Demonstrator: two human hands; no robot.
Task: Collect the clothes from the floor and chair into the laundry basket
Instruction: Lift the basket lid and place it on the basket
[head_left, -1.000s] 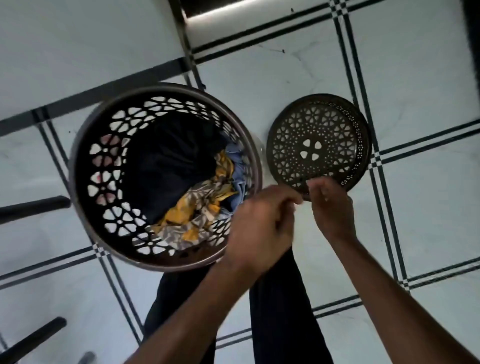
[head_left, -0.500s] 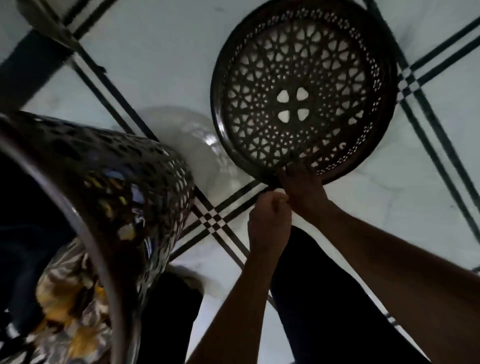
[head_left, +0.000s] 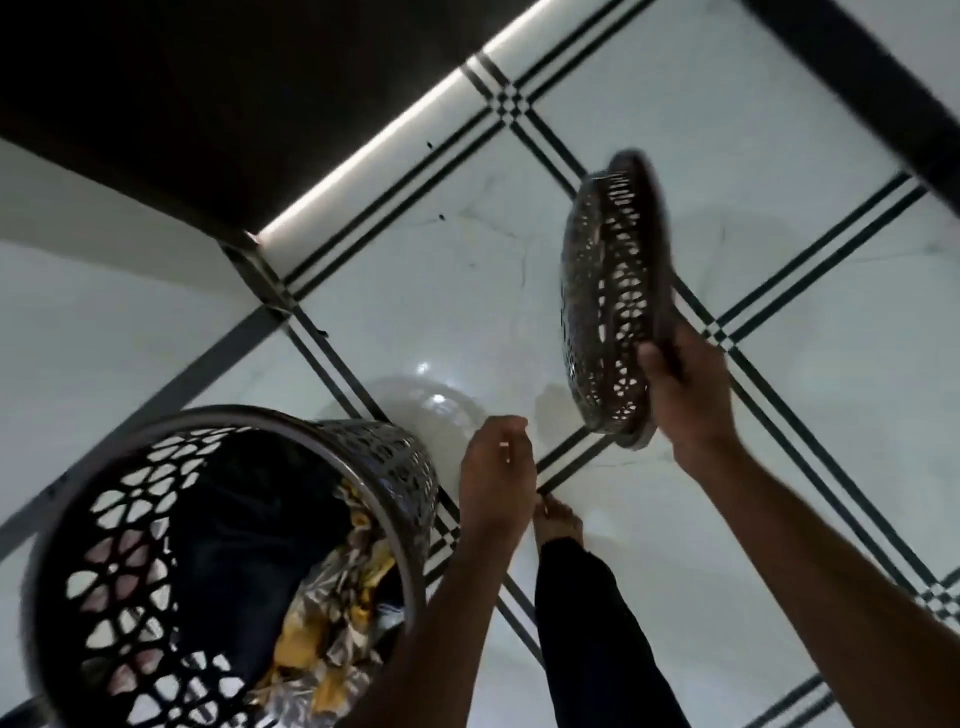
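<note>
With the clothes already inside the laundry basket at lower left, the right hand grips the perforated lid on edge above the floor while the left hand hangs loosely curled and empty, so the next move is probably swinging the lid leftward and levelling it over the rim.

Right hand clenched — left hand loosely curled.

The glossy white tiled floor with paired black grout stripes carries the dark brown perforated plastic laundry basket, standing just left of the left hand. A bare foot rests on the tiles directly below that hand.
</note>
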